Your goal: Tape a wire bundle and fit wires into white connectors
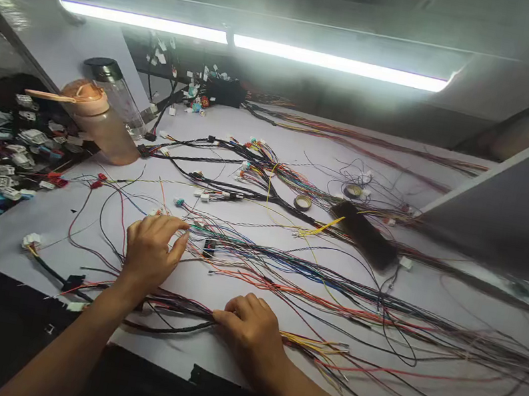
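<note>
My left hand [151,253] rests on the white board [38,214], fingers bent and reaching right over a spread of coloured wires [281,282] near a small black connector [209,247]. My right hand [250,327] lies lower on the board, fingers curled down over a bundle of black and coloured wires [175,308] at the near edge. Whether either hand pinches a wire is hidden by the fingers.
An orange-capped bottle [99,120] and a clear bottle [117,89] stand at the back left. Two tape rolls [303,202] and a black sleeve [364,235] lie mid-board. Trays of white connectors [11,162] sit left. A grey panel [513,192] slants in at right.
</note>
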Demonstrator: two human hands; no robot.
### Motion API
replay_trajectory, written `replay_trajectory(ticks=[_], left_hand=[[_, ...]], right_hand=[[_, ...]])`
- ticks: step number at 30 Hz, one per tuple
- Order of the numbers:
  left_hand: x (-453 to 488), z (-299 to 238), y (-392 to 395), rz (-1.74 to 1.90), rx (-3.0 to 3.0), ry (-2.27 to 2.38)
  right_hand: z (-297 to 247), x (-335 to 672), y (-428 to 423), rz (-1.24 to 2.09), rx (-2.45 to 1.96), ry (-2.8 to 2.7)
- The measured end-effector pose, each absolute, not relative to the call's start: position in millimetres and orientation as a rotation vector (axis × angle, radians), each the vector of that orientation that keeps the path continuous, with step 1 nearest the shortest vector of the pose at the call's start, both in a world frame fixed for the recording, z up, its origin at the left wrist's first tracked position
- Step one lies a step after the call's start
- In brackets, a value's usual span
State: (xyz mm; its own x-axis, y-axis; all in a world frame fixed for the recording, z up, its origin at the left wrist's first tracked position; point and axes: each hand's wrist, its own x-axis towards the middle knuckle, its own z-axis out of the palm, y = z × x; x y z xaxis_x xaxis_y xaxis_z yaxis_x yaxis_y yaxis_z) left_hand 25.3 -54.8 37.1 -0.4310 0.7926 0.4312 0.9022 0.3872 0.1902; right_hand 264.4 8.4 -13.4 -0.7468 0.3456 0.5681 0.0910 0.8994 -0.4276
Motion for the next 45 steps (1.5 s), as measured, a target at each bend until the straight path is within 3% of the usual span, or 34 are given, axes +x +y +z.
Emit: replay_trajectory(ticks=[17,30,45], left_hand=[[7.3,7.0,-75.1,-0.466,-1.769,-2.398],[0.6,16.2,-22.1,-0.56,-1.63,-2.505],[-32.5,-3.6,-24.1,-0.559,-1.643,-2.575]], right_hand=[[-14.1,262.4,8.5,0.479,-0.328,-2.395],[-15.2,258.7,8.9,0.456,-0.336,-2.339],[-49.4,237.7,9.4,0.312,-0.315,-2.141]])
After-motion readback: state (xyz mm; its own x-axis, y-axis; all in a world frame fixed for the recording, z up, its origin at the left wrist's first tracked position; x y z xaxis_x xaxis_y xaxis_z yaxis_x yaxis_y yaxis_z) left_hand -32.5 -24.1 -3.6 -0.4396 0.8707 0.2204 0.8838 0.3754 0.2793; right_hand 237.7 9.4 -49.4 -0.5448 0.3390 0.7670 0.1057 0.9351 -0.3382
